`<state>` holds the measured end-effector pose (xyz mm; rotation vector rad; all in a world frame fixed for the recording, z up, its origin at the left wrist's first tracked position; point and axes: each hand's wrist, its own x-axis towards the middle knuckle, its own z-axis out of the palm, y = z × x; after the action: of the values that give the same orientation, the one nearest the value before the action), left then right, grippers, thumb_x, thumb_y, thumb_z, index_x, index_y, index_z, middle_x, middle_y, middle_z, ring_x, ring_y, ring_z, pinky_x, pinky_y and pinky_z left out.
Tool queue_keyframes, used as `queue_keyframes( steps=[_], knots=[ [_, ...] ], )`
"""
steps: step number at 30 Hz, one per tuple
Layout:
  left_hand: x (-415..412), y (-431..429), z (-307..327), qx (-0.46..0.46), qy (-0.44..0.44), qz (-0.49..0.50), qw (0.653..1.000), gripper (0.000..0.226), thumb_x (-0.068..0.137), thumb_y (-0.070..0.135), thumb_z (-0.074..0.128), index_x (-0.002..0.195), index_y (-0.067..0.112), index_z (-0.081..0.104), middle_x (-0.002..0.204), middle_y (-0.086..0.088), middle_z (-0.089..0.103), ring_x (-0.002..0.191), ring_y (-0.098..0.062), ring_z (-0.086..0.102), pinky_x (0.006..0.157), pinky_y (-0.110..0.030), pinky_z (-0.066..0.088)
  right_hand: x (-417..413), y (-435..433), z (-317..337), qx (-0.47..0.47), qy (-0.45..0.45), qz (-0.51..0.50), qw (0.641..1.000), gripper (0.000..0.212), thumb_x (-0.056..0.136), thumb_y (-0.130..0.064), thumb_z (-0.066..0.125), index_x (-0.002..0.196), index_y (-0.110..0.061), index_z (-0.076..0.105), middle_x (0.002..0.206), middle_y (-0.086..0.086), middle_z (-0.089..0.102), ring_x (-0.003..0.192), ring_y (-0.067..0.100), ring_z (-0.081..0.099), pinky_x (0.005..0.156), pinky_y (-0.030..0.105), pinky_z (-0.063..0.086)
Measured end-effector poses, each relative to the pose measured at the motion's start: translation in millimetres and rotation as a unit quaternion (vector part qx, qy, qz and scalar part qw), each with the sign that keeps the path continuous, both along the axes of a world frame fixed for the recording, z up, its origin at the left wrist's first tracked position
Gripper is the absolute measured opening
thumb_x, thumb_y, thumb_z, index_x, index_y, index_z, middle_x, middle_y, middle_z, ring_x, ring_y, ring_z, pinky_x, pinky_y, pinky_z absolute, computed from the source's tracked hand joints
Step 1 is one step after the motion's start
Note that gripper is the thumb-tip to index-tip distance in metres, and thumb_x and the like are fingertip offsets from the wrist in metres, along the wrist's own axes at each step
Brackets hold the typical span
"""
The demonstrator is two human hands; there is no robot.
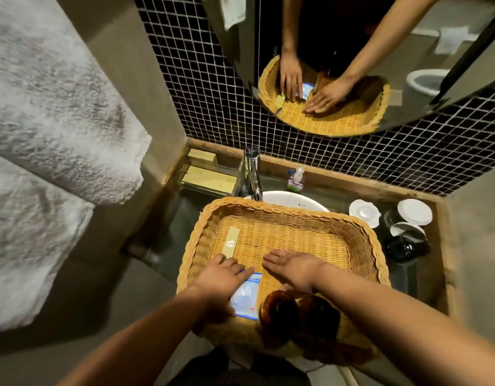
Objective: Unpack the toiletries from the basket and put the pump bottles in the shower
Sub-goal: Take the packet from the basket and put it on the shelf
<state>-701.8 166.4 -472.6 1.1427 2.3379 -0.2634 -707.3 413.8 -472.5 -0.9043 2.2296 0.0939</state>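
Note:
A wicker basket (360,246) rests on the white sink (293,200). Two amber pump bottles (299,316) lie in its near right corner, partly under my right forearm. A blue and white packet (246,298) lies at the near side, and a slim beige box (232,242) lies at the left. My left hand (218,282) reaches into the basket with fingers spread, its fingertips over the packet. My right hand (293,267) is flat and open over the basket floor, holding nothing.
A chrome tap (253,174) stands behind the basket, with a small soap dispenser (295,181) beside it. Covered cups (413,211) and a dark jar (406,243) stand at the right. White towels (54,135) hang at the left. A mirror (352,51) above reflects my hands.

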Motion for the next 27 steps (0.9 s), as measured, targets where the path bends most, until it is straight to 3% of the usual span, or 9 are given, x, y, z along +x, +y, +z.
queue_keyframes(
  steps=[9,11,14,17,21,24,27],
  knots=[
    [-21,26,-4,0.015,0.039,0.034,0.999,0.107,0.079,0.053,0.069,0.158,0.021,0.005,0.156,-0.009,0.029,0.140,-0.029,0.029,0.116,-0.045,0.018,-5,19,-2,-0.016,-0.001,-0.066,0.998,0.082,0.100,-0.045,0.051,0.160,-0.016,0.003,0.167,0.006,0.001,0.153,0.022,-0.001,0.123,0.038,0.008],
    [-32,34,-4,0.023,0.042,0.047,0.998,0.106,0.079,0.050,0.069,0.158,0.020,0.005,0.157,-0.009,0.027,0.141,-0.029,0.027,0.115,-0.044,0.020,-5,24,-5,-0.038,-0.019,-0.142,0.989,0.084,0.100,-0.044,0.052,0.159,-0.013,0.003,0.167,0.008,0.003,0.153,0.022,0.002,0.123,0.035,0.010],
    [-46,47,-7,0.045,0.038,0.079,0.995,0.105,0.080,0.045,0.070,0.158,0.021,0.004,0.157,-0.009,0.025,0.141,-0.029,0.024,0.115,-0.041,0.021,-8,28,-10,-0.091,-0.064,-0.306,0.945,0.084,0.098,-0.045,0.054,0.160,-0.015,0.006,0.166,0.008,0.014,0.151,0.024,0.018,0.120,0.033,0.021],
    [-56,61,-13,0.061,0.044,0.104,0.992,0.098,0.085,0.039,0.069,0.158,0.020,0.005,0.156,-0.011,0.026,0.140,-0.030,0.024,0.114,-0.041,0.023,-14,30,-16,-0.133,-0.061,-0.405,0.902,0.081,0.096,-0.045,0.057,0.159,-0.016,0.015,0.156,0.009,0.039,0.137,0.027,0.043,0.107,0.031,0.038],
    [-69,72,-16,0.072,0.059,0.080,0.992,0.092,0.088,0.032,0.066,0.157,0.015,0.008,0.150,-0.016,0.032,0.135,-0.034,0.029,0.109,-0.044,0.030,-27,31,-23,-0.214,-0.033,-0.487,0.846,0.072,0.093,-0.034,0.065,0.155,-0.015,0.032,0.131,0.000,0.063,0.115,0.014,0.059,0.093,0.017,0.040],
    [-78,77,-15,0.089,0.069,0.060,0.992,0.090,0.086,0.029,0.066,0.157,0.013,0.013,0.138,-0.016,0.043,0.122,-0.033,0.040,0.094,-0.043,0.038,-40,30,-25,-0.259,-0.018,-0.501,0.825,0.063,0.089,-0.029,0.072,0.145,-0.016,0.047,0.113,-0.002,0.066,0.084,0.006,0.061,0.073,0.007,0.038],
    [-85,78,-14,0.126,0.080,0.069,0.986,0.085,0.087,0.033,0.067,0.156,0.013,0.021,0.131,-0.013,0.048,0.117,-0.029,0.044,0.088,-0.038,0.041,-48,28,-27,-0.290,0.000,-0.501,0.815,0.042,0.081,-0.029,0.081,0.118,-0.022,0.063,0.096,-0.009,0.063,0.074,0.003,0.057,0.066,0.007,0.038]
  ],
)
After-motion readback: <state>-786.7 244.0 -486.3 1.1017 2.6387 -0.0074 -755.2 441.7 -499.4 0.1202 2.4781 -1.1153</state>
